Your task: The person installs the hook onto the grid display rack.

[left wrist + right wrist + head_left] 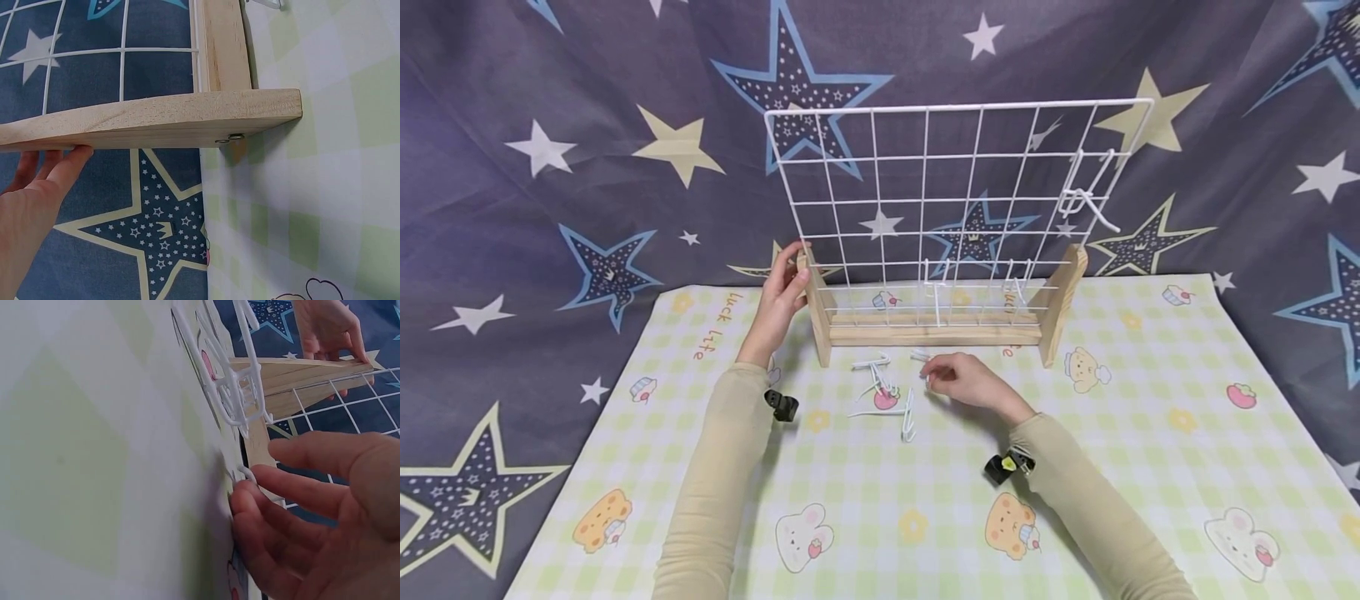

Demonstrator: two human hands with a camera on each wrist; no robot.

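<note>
A white wire grid (902, 179) stands upright between wooden end pieces. My left hand (780, 296) holds the left wooden end piece (817, 312) near its top. In the left wrist view, several fingertips of that hand (47, 178) touch the wood's outer face. My right hand (967, 382) is low at the table in front of the rack. Its fingertips touch a small white wire hook (247, 473); the thumb stands apart from it. Most of that hook is hidden. Loose white hooks (880, 412) lie left of the right hand.
Several white hooks hang on the grid: a larger group (1078, 196) at upper right and smaller ones, such as a hook (937, 292) low in the middle. A wooden base bar (925, 335) joins the ends. Checked cloth (880, 517) covers the table; a starry curtain (625, 75) hangs behind.
</note>
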